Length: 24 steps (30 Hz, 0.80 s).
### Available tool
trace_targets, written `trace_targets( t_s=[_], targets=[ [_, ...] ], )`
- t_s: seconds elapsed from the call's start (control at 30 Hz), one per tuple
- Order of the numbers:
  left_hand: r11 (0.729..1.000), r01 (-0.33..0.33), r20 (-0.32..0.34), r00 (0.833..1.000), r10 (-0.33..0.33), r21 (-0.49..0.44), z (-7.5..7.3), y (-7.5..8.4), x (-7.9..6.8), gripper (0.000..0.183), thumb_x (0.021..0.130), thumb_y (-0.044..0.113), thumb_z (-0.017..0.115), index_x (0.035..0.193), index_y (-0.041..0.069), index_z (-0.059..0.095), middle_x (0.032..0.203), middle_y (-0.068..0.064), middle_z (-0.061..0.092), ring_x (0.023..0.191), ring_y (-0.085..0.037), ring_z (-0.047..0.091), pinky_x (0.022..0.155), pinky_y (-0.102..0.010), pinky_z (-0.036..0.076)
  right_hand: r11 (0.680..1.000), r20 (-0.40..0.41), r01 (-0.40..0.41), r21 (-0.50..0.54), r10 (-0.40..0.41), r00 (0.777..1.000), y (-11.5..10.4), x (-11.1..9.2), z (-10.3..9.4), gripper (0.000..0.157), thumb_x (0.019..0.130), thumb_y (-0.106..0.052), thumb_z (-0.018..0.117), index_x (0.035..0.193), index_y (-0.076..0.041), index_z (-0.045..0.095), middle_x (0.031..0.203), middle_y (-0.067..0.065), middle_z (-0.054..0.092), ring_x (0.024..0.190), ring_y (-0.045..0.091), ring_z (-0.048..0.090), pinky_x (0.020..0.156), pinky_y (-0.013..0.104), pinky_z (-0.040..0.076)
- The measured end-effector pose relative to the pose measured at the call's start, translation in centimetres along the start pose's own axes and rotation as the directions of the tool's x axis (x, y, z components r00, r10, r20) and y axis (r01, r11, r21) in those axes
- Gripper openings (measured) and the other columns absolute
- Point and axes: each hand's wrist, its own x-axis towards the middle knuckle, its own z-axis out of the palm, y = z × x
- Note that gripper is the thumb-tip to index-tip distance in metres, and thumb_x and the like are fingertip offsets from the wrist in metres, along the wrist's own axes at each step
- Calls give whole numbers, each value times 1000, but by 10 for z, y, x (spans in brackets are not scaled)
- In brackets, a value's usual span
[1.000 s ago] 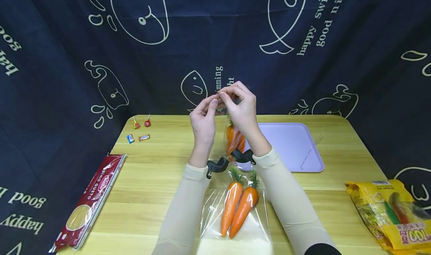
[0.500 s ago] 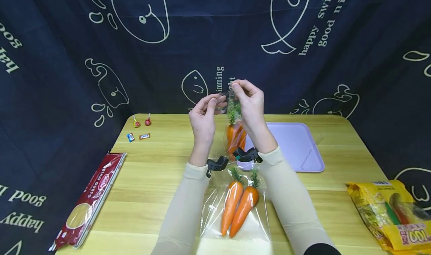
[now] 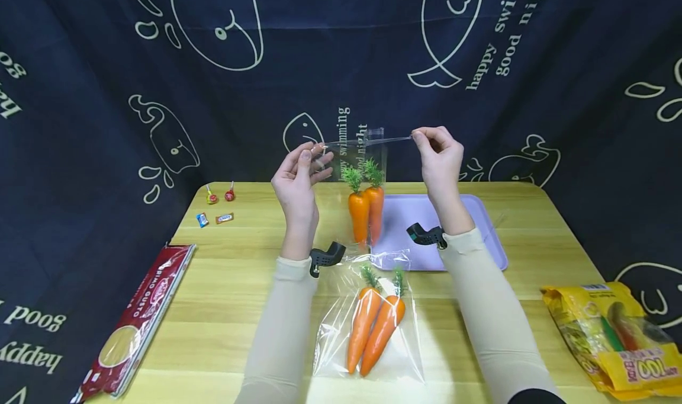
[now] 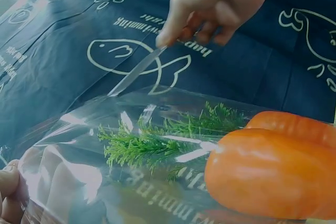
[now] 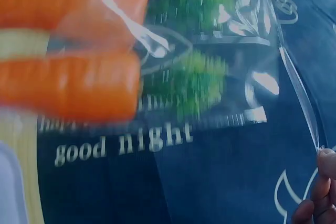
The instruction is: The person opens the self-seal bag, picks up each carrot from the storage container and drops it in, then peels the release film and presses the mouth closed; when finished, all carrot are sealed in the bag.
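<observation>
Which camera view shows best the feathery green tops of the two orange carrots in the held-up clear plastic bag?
The left wrist view: the feathery green tops look large and sharp there, despite glare. The head view shows both small; the right wrist view shows them large but blurred.

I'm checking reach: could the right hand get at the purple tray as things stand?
Probably yes, if it lets go: the right hand pinches a clear strip, but the purple tray nearby shows uncovered surface.

A dark blue whale-print cloth hangs behind a light wood-grain table.
</observation>
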Motion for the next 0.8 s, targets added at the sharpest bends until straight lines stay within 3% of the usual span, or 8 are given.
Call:
trace_targets(
  t_s=[0.33, 0.43, 0.6, 0.73, 0.8],
  targets=[
    [996, -84, -28, 996, 84, 1, -10, 18, 4, 23, 94, 16, 67, 112, 2, 71, 109, -16, 75, 93, -32, 75, 76, -42, 62, 995, -96, -51, -91, 42, 995, 32, 21, -45, 18, 89, -17, 76, 99, -2, 77, 85, -8, 64, 81, 9, 56, 72, 21, 44],
    [989, -119, -7, 993, 120, 82, -15, 23, 6, 22, 95, 18, 67, 111, 3, 72, 108, -15, 76, 94, -32, 75, 77, -40, 62, 991, -115, -77, -107, 64, 991, 35, 20, -55, 16, 89, -17, 76, 97, -4, 78, 84, -9, 64, 80, 8, 56, 71, 20, 43],
    [948, -191, 18, 981, 193, 255, -23, 31, 6, 18, 95, 16, 66, 109, 6, 74, 104, -12, 77, 89, -28, 76, 76, -34, 62, 981, -138, -123, -153, 102, 985, 37, 17, -74, 9, 90, -16, 75, 94, -9, 79, 83, -10, 64, 79, 7, 55, 70, 19, 43],
    [935, -228, 56, 974, 221, 272, -24, 41, 6, 18, 96, 9, 65, 108, -3, 72, 102, -17, 76, 81, -32, 76, 75, -34, 62, 970, -144, -144, -195, 117, 983, 35, 13, -88, 5, 90, -16, 74, 90, -15, 80, 82, -12, 64, 76, 6, 54, 66, 18, 42],
    [930, -238, 68, 971, 228, 280, -23, 50, 5, 18, 95, 6, 64, 108, -4, 71, 101, -19, 75, 80, -33, 75, 75, -35, 62, 962, -134, -162, -221, 134, 982, 36, 12, -95, 7, 91, -16, 74, 92, -12, 79, 81, -13, 65, 74, 5, 53, 63, 17, 41]
  ],
)
